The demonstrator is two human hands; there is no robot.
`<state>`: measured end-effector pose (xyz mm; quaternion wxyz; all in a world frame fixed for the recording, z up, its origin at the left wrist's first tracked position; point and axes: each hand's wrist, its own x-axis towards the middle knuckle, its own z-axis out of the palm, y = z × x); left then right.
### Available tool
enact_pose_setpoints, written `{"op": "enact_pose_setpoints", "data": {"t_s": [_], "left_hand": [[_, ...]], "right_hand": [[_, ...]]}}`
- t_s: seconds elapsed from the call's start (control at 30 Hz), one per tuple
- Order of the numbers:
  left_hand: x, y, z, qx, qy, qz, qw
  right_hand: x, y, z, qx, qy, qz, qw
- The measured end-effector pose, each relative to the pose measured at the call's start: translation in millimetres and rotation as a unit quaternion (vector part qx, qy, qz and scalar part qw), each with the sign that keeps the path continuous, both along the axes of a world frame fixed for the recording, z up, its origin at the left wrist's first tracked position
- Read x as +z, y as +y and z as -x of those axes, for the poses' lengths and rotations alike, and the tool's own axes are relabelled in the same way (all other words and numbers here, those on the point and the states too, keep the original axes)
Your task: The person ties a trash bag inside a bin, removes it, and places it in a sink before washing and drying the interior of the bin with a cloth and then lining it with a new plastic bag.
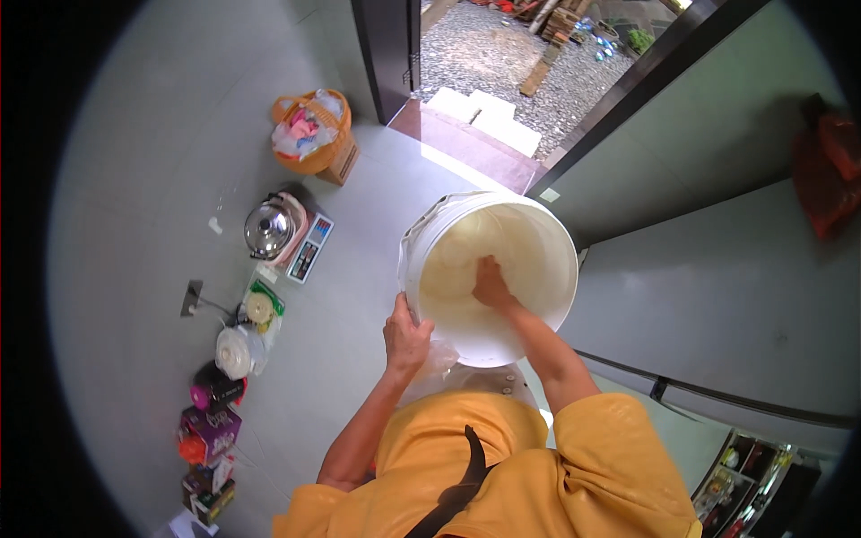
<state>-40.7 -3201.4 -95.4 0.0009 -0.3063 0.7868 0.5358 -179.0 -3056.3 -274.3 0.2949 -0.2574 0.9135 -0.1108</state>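
Observation:
A large white plastic bucket [558, 269] is tilted in front of my body, its mouth facing me. My left hand [407, 341] grips the bucket at its near left rim, thumb towards the front. Just below that hand, a clear plastic bag [438, 359] hangs against the bucket's lower side. My right hand [492, 282] reaches deep inside, fingers curled near the pale yellowish bottom. Whether those fingers hold anything is hidden, and the bucket's contents are hard to make out.
An open doorway leads past a stone threshold [464, 144] to gravel. Along the left wall stand an orange basket [311, 161], a lidded steel pot [268, 230], a digital scale [310, 249] and several boxes and bags. A large grey panel [699, 302] stands close on the right.

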Motion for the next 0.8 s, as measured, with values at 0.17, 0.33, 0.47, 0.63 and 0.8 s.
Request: {"op": "enact_pose_setpoints", "data": {"t_s": [0.17, 0.33, 0.47, 0.63, 0.8], "left_hand": [[-11, -27, 86, -0.032, 0.028, 0.002, 0.999], [-20, -50, 178, -0.035, -0.008, 0.021, 0.999], [-26, -69, 249, -0.027, 0.003, 0.008, 1.0], [-32, -76, 323, -0.058, 0.034, -0.06, 0.996], [-40, -90, 408, -0.104, 0.04, -0.048, 0.993]], "right_hand": [[-68, -40, 39, -0.091, 0.089, 0.199, 0.972], [-42, -69, 146, -0.197, -0.071, 0.142, 0.968], [-41, -95, 210, -0.106, -0.121, 0.17, 0.972], [-65, -57, 314, -0.229, 0.041, 0.003, 0.973], [-71, -135, 355, -0.153, 0.037, -0.059, 0.986]]}}
